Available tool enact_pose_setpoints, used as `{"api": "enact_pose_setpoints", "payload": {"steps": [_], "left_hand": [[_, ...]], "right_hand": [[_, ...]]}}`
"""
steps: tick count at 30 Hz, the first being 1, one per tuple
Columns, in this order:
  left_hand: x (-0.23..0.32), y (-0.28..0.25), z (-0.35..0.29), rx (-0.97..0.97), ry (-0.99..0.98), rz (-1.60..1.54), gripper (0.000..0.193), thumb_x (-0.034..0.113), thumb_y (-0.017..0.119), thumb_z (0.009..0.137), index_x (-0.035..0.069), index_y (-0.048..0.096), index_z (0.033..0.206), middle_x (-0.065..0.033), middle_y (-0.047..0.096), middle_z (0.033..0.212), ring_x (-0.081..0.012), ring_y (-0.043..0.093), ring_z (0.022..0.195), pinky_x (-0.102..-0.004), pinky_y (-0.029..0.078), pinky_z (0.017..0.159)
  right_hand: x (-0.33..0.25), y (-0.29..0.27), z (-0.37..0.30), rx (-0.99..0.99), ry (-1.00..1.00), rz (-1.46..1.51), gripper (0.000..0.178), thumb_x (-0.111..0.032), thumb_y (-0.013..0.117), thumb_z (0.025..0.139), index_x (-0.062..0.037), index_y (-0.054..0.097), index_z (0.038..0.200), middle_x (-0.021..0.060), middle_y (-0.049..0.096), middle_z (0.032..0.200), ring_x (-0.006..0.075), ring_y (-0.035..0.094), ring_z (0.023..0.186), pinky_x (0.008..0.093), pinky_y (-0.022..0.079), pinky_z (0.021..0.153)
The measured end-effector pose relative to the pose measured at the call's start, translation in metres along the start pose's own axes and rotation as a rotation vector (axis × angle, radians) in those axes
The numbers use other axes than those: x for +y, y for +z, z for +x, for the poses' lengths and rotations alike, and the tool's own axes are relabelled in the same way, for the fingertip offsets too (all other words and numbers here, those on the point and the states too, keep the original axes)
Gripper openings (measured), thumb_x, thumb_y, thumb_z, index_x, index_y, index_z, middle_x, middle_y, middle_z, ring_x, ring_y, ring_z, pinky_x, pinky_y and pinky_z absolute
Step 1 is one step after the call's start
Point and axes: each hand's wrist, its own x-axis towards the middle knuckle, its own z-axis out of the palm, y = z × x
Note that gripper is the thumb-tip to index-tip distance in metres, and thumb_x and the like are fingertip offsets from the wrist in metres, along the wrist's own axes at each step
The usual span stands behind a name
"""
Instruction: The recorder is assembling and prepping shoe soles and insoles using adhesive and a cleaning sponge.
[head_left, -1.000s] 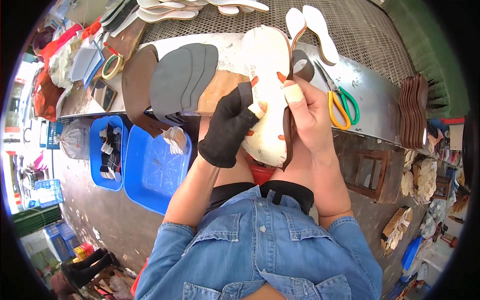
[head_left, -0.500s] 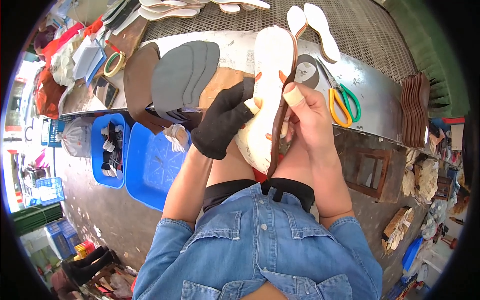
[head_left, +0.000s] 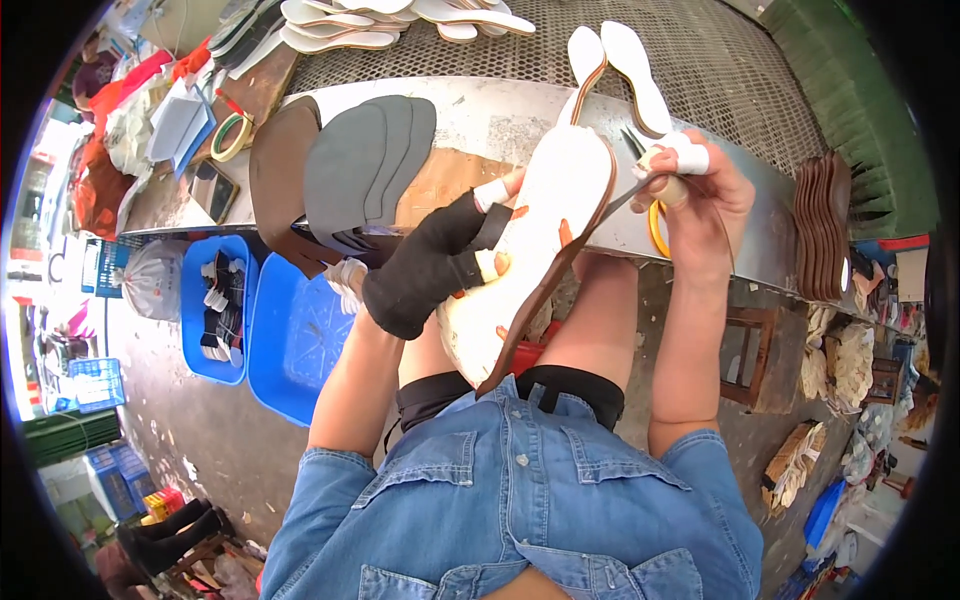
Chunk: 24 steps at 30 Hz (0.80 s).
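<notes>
A white shoe sole [head_left: 555,205] with small orange tabs on its face is held at a tilt above my lap. My left hand [head_left: 425,265], in a black fingerless glove with taped fingertips, grips its left edge. Along the sole's right edge runs a dark brown strip [head_left: 538,302], attached toward the near end and pulled away at the far end. My right hand [head_left: 708,200], with tape on its thumb and fingers, pinches the strip's free end to the right of the sole. Mostly hidden behind that hand are scissors [head_left: 657,228] with a yellow handle.
Grey rounded sheets [head_left: 355,160] and brown sheets [head_left: 275,165] lie on the metal bench at left. White soles [head_left: 635,75] rest on mesh at the back. Brown curved pieces [head_left: 822,225] are stacked at right. Blue bins [head_left: 300,330] stand below left, a wooden stool [head_left: 765,355] below right.
My right hand has moved right and upward, drawing the strip's far end off the sole's edge. The sole has tilted rightward and come closer to my body. My left hand still grips it.
</notes>
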Motion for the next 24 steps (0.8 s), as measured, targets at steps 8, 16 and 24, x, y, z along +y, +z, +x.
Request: {"api": "enact_pose_setpoints", "payload": {"steps": [8,16,24], "left_hand": [[0.017,-0.012,-0.002,-0.247,-0.059,0.201,0.077,0.017,0.067,0.078,-0.002,0.026,0.14,-0.0093,0.049,0.128,-0.0153,0.044,0.116,-0.0298,0.029,0.101],[0.042,-0.023,0.017,-0.506,-0.108,0.256,0.069,0.012,0.065,0.08,-0.004,0.031,0.137,-0.0084,0.053,0.126,-0.0131,0.047,0.114,-0.028,0.034,0.098],[0.104,0.003,0.058,0.154,0.666,1.096,0.032,0.014,0.07,0.072,0.004,0.064,0.102,-0.0084,0.063,0.077,-0.0202,0.062,0.071,-0.0288,0.047,0.065]], "right_hand": [[-0.022,-0.008,0.017,-0.072,0.118,-0.006,0.015,0.004,0.066,0.077,0.0033,0.063,0.092,0.0086,0.064,0.081,0.012,0.061,0.065,0.0215,0.049,0.053],[-0.031,-0.001,0.018,-0.07,0.241,0.001,0.013,0.004,0.065,0.078,0.0005,0.063,0.09,0.004,0.062,0.082,0.0094,0.057,0.067,0.0214,0.046,0.056],[-0.012,0.008,0.003,-0.043,0.082,-0.084,0.012,0.0,0.058,0.085,0.001,0.053,0.096,0.0093,0.063,0.097,0.0123,0.061,0.086,0.0244,0.05,0.075]]}}
